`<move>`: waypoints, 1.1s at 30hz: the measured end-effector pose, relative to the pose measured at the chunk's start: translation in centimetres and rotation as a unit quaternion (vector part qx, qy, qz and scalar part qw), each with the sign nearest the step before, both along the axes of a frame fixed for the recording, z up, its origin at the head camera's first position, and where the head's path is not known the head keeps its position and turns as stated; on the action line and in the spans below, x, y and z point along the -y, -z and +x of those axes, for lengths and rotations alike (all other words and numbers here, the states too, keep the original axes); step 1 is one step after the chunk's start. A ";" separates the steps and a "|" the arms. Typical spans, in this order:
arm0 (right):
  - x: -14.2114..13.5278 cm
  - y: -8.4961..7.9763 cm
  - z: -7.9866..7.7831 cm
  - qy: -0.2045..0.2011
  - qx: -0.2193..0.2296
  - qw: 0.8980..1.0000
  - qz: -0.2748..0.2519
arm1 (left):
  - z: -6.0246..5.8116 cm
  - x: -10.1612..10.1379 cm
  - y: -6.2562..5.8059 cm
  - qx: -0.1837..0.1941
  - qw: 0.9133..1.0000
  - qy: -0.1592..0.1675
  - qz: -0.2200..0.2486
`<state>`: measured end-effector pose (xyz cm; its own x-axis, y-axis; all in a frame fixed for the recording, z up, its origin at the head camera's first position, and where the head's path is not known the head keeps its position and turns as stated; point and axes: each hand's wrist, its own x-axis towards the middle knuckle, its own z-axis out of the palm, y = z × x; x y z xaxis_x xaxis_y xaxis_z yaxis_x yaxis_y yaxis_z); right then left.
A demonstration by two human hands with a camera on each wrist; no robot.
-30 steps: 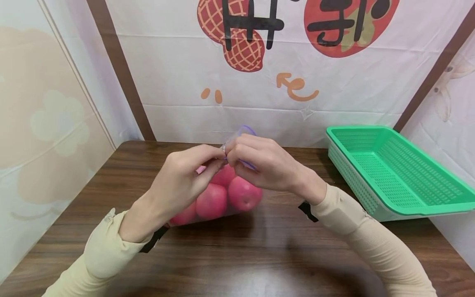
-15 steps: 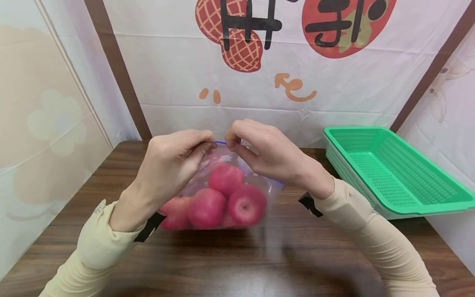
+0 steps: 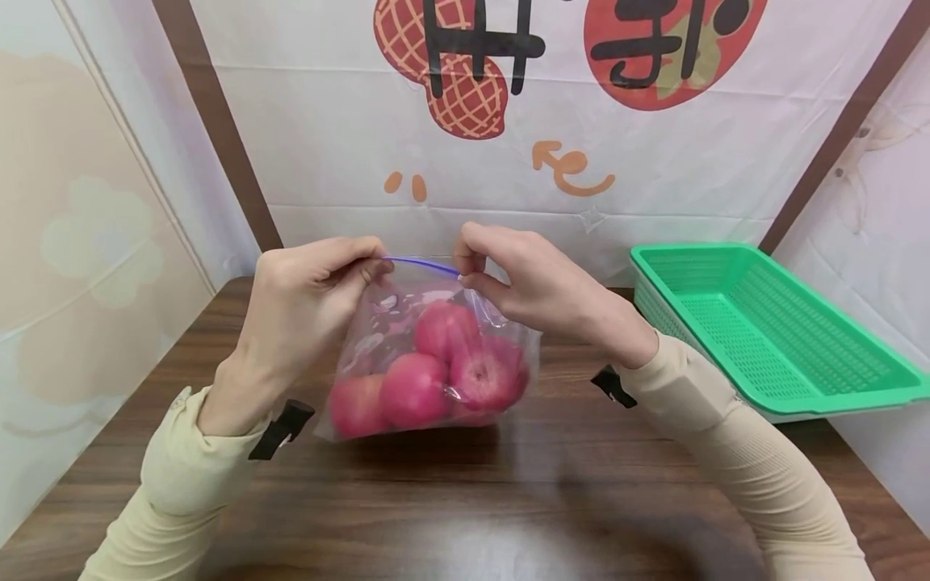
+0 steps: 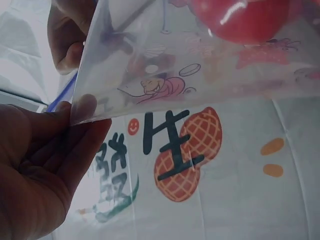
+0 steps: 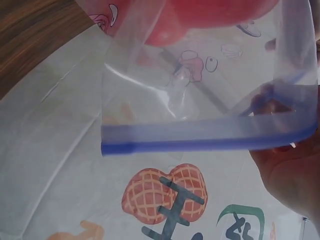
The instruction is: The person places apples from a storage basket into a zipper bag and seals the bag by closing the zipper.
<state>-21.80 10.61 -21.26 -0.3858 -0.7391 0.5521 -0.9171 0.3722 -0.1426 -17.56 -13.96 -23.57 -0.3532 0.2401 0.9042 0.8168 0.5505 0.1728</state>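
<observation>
A clear zip-top bag (image 3: 374,343) holds several red apples (image 3: 414,390), with a blue zip strip (image 3: 425,263) along its top edge. My left hand (image 3: 301,294) pinches the bag's upper left corner; the left wrist view shows that corner between the thumb and fingers (image 4: 87,145). My right hand (image 3: 534,282) pinches the zip strip farther right. In the right wrist view, a length of the blue strip (image 5: 200,145) runs out beyond that hand (image 5: 292,172) to a free corner. Dark shadow lies under the bag; whether its bottom touches the table cannot be told.
A green plastic basket (image 3: 788,399) stands at the right on the brown wooden table (image 3: 436,508). White printed cloth (image 3: 334,161) hangs behind the table and along both sides.
My hands were close together and have drawn apart, the left one moving left and up. The bag has spread out between them, so its apples and the zip strip show more fully.
</observation>
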 end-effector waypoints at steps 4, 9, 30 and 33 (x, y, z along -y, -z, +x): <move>0.0 -0.6 0.2 0.029 -0.012 0.999 0.018 | -0.2 0.0 -0.4 0.021 1.000 -0.008 0.009; 0.3 -2.1 0.6 0.060 -0.048 0.997 0.023 | -0.2 0.0 -1.2 0.144 0.988 -0.011 0.045; 1.4 -0.6 -0.7 0.023 -0.031 0.999 0.027 | -2.5 -1.2 -0.3 0.161 0.986 -0.006 -0.051; 1.7 -0.1 -0.9 0.017 -0.030 0.999 0.020 | -2.6 -1.2 0.0 0.149 0.986 -0.032 -0.064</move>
<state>-22.70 8.91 -21.14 -0.3778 -0.7488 0.5445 -0.9105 0.4072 -0.0718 -20.12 -12.73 -23.55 -0.6165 0.3135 0.7222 0.7031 0.6320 0.3259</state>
